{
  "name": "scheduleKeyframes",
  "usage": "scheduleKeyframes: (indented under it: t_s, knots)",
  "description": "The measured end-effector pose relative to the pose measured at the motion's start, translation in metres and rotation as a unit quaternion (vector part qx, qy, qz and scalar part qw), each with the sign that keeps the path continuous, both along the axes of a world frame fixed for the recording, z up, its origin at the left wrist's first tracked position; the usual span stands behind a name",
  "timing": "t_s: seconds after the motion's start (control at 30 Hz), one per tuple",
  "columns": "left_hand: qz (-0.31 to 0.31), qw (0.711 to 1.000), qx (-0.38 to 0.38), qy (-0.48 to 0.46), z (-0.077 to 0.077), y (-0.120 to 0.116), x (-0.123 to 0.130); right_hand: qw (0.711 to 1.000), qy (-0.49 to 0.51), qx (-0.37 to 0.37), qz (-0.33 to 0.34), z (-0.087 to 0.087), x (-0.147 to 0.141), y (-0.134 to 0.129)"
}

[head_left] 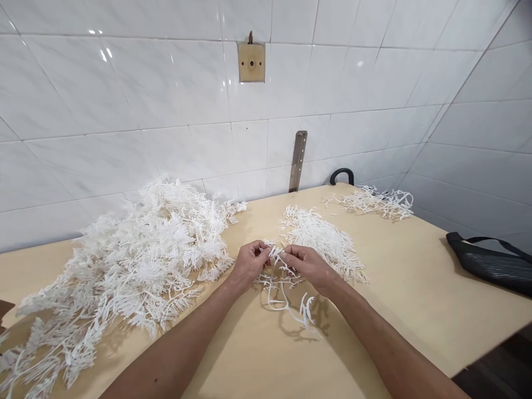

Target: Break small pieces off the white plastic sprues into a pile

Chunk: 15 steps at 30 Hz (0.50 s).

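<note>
Between my two hands is a white branching plastic sprig [286,305], its thin curved stems hanging down over the table. My left hand [251,261] pinches the upper part of it with thumb and forefinger. Close beside it, my right hand [306,265] grips the same sprig, also with fingers pressed together. Just behind my right hand lies a pile of small white plastic pieces [322,238]. A large heap of white feathery plastic branches [158,255] spreads to the left of my left hand. The exact spot where the fingertips meet is partly hidden.
The tan table [407,310] runs up to a white tiled wall. Bare, thin white stems [378,202] lie at the back right, near a black curved handle [342,175]. A black bag [490,263] rests on the right edge. A metal strip [298,160] leans against the wall.
</note>
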<state>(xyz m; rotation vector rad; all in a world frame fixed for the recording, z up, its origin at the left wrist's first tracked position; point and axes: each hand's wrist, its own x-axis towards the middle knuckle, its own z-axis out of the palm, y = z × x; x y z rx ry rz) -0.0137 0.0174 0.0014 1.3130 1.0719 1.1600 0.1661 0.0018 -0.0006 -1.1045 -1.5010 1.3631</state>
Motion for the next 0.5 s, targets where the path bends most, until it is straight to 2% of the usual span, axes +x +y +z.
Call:
scheduleKeyframes:
  t_s: [0.33,0.5]
  knots:
    - [-0.004,0.998,0.036,0.044,-0.0016,-0.0003,0.0005,0.998,0.001,0.014,-0.057,-0.0073,-0.0069,0.0044]
    - [-0.012,0.997,0.015,0.069,0.0076,-0.0070,0.0020,0.993,-0.043,0.047,-0.097,-0.0040,-0.0080,0.0026]
